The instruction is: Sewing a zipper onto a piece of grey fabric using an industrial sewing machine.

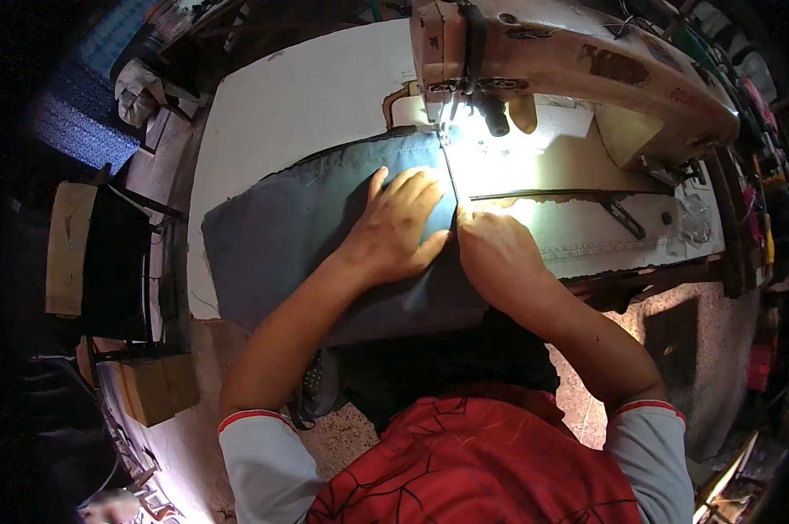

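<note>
A wide piece of blue-grey cloth (277,218) lies over the white table of a sewing machine (578,52), and its near part hangs off the front edge. My left hand (394,223) rests flat on the cloth with fingers spread, left of the needle area. Along the cloth's right edge, a narrow dark strip (453,179) runs from the presser foot (444,131) toward me. My right hand (497,253) is closed at the near end of this strip, its fingers pinching the edge. Its palm side and the exact grip are hidden.
The machine's lamp glares on the bed (499,157) right of the needle. A dark metal piece (623,218) and a crumpled clear plastic bag (694,218) lie at the table's right. A chair (106,253) and a cardboard box (154,389) stand on the left.
</note>
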### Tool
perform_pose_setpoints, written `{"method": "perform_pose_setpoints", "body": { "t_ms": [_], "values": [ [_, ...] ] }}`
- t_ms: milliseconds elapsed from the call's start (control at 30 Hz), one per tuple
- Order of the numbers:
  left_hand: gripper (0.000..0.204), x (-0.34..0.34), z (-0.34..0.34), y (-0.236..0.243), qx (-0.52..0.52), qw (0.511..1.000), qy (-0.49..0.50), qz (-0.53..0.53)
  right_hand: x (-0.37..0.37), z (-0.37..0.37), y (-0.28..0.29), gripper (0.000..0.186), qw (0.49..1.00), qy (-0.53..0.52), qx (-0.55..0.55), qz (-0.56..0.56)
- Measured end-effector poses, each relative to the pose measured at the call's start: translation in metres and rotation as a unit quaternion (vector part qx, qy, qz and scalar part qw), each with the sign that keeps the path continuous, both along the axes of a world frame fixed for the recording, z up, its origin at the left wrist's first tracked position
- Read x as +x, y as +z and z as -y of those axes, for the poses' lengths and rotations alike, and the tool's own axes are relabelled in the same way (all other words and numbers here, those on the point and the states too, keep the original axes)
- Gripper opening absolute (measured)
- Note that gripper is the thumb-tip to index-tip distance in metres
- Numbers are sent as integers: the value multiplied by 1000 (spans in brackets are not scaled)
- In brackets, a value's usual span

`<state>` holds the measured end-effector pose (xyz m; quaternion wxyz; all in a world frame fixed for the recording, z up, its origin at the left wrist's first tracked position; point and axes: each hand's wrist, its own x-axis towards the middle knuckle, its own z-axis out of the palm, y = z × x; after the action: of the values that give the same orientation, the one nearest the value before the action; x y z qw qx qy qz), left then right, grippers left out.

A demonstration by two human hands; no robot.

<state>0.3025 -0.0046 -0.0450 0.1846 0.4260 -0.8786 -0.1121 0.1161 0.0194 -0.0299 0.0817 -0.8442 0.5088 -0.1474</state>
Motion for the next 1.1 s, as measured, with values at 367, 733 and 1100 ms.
{"method": "perform_pose_setpoints", "body": {
  "t_ms": [367, 733, 1100],
  "values": [
    [57, -7, 14, 9, -13, 997, -15, 69, -2, 7, 9, 19, 998, -31, 63, -6],
    [59, -4, 10, 8, -54, 997, -14, 53, -6, 2, 5, 39, 998, 2, 62, -2],
    [57, -2, 25, 10, -40, 998, -19, 48, -4, 15, 2, 42, 998, -9, 62, -9]
  ]
}}
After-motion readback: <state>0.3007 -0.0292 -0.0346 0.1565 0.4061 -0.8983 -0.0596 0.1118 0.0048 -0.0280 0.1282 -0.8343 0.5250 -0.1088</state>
